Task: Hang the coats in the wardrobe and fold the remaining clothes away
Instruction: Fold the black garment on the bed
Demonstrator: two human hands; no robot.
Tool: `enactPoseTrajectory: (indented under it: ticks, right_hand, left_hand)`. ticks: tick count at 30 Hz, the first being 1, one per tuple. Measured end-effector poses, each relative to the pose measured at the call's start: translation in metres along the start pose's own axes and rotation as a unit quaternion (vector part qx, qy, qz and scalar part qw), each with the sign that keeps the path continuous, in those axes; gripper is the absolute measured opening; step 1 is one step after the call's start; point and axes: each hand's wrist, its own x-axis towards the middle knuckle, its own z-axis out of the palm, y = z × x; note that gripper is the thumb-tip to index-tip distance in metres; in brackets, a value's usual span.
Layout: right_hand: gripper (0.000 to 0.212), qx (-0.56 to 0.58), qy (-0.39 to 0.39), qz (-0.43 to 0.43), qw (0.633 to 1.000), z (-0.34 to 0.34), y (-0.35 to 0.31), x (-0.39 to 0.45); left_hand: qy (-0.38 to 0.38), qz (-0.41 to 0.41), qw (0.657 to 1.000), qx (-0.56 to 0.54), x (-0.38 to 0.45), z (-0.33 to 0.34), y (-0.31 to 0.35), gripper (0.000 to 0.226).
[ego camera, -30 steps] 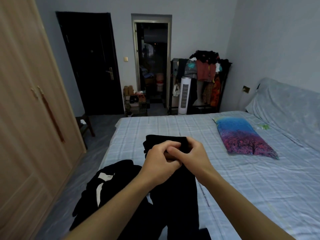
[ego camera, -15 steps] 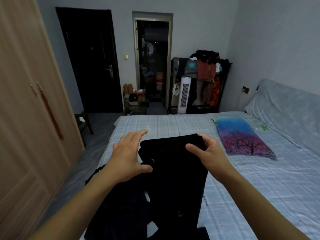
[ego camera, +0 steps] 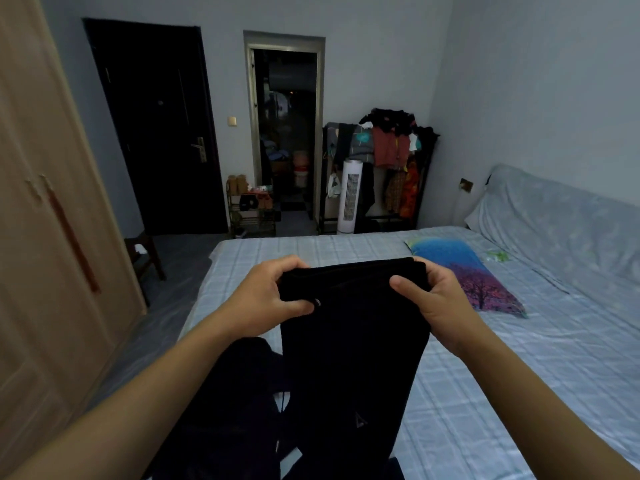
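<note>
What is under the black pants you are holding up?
Under the black pants lies the checked bedsheet, and to the left another dark garment pokes out. How far that garment reaches beneath the pants is covered.

The left hand (ego camera: 268, 299) and right hand (ego camera: 438, 306) are gripping opposite ends of the trousers (ego camera: 349, 341) hanging between them over the bed (ego camera: 485, 393); a pillow (ego camera: 464, 271) is lying just right of the right hand, a wardrobe (ego camera: 45, 237) standing far left.

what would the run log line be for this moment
stage: folding | left hand: grips black trousers top left | right hand: grips top right | trousers hang over bed | wardrobe: doors closed
</note>
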Motion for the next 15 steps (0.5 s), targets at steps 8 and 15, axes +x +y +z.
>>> enactPoseTrajectory:
  ticks: [8, 15]
  right_hand:
    - [0.038, -0.020, -0.087, 0.028, 0.996, -0.030, -0.003, -0.009]
    - [0.029, -0.100, -0.004, -0.019, 0.995, -0.029, 0.007, -0.011]
  left_hand:
    - [0.040, 0.025, 0.995, 0.089, 0.026, -0.007, 0.032, 0.039]
    - [0.041, 0.037, 0.988, 0.144, 0.022, 0.001, 0.044, 0.030]
